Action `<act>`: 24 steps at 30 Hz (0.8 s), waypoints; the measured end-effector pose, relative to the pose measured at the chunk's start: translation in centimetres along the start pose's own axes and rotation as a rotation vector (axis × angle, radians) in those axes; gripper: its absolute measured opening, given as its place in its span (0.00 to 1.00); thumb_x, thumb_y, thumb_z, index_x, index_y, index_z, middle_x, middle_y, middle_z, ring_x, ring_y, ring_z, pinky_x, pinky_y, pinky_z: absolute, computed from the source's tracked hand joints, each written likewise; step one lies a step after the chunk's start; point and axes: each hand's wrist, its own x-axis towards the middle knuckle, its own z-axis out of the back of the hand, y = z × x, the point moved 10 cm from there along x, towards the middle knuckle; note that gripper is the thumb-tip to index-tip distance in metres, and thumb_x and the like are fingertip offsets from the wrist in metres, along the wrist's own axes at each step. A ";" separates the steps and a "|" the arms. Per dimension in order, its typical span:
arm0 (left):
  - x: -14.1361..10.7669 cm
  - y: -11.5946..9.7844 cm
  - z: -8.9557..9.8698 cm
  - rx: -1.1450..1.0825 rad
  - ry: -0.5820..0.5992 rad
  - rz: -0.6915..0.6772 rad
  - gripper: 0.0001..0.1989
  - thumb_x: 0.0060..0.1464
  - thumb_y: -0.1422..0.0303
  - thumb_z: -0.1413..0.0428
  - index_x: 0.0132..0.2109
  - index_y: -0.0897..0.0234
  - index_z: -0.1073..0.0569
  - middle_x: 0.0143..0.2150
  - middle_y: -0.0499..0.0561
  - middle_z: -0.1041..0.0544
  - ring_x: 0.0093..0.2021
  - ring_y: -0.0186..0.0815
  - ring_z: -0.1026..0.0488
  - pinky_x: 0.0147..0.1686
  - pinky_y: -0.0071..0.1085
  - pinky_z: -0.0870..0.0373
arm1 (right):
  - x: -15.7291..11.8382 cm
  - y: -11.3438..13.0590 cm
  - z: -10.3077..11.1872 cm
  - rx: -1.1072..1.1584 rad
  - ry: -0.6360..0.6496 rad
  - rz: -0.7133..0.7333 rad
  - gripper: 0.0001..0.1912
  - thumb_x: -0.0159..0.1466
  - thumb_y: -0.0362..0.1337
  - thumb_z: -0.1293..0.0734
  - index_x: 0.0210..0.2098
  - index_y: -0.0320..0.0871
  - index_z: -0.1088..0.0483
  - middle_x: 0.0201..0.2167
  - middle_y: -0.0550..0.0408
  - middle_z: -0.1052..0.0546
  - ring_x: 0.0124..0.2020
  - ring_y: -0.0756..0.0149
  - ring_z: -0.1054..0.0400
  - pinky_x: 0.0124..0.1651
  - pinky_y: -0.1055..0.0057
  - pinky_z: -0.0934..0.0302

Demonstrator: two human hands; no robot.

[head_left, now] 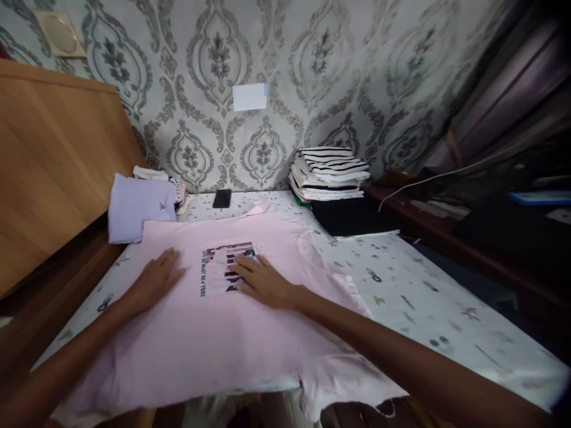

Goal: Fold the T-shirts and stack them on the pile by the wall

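Observation:
A pink T-shirt (250, 339) lies spread out, its neckline toward the right and one sleeve hanging over the front edge. A printed picture with lettering (218, 270) sits on its chest. My left hand (156, 279) rests flat on the shirt, left of the print, fingers stretched out. My right hand (267, 282) lies on the print with its fingers spread, covering part of the picture. Neither hand grips the fabric. Under the shirt is a white patterned cover (428, 297).
Behind on the left is a pile with a folded lilac garment (143, 205). A black phone (222, 198) lies near the wall. Back right stand stacked folded clothes (330, 172) and a folded black garment (352, 217). A wooden panel (62, 160) rises at left; a thin cable (428, 178) runs right.

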 end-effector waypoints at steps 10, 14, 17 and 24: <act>10.8 1.3 0.8 0.012 -0.094 -0.006 0.33 0.67 0.54 0.65 0.68 0.63 0.34 0.73 0.58 0.39 0.73 0.48 0.43 0.67 0.54 0.43 | 7.0 -19.9 4.5 -0.096 -0.188 -0.347 0.23 0.74 0.39 0.46 0.65 0.42 0.35 0.68 0.46 0.34 0.70 0.60 0.44 0.70 0.58 0.50; 12.0 2.3 0.7 0.046 -0.169 -0.008 0.32 0.66 0.55 0.65 0.66 0.63 0.31 0.70 0.55 0.34 0.71 0.46 0.39 0.66 0.49 0.40 | 8.9 -24.5 5.6 -0.126 -0.228 -0.448 0.24 0.74 0.38 0.47 0.66 0.41 0.38 0.67 0.44 0.32 0.67 0.54 0.41 0.67 0.53 0.47; 12.0 2.2 0.5 0.061 -0.206 -0.032 0.31 0.67 0.56 0.65 0.65 0.62 0.29 0.69 0.55 0.32 0.70 0.47 0.37 0.64 0.49 0.37 | 10.9 -26.5 6.3 -0.143 -0.247 -0.514 0.27 0.72 0.38 0.44 0.69 0.40 0.42 0.63 0.41 0.30 0.63 0.48 0.38 0.64 0.49 0.44; 11.7 2.0 0.5 0.076 -0.244 -0.057 0.32 0.68 0.54 0.67 0.64 0.62 0.29 0.68 0.57 0.31 0.69 0.46 0.36 0.64 0.50 0.36 | 15.8 -30.8 7.5 -0.105 -0.207 -0.629 0.28 0.65 0.33 0.36 0.64 0.46 0.36 0.61 0.40 0.32 0.63 0.46 0.40 0.59 0.52 0.40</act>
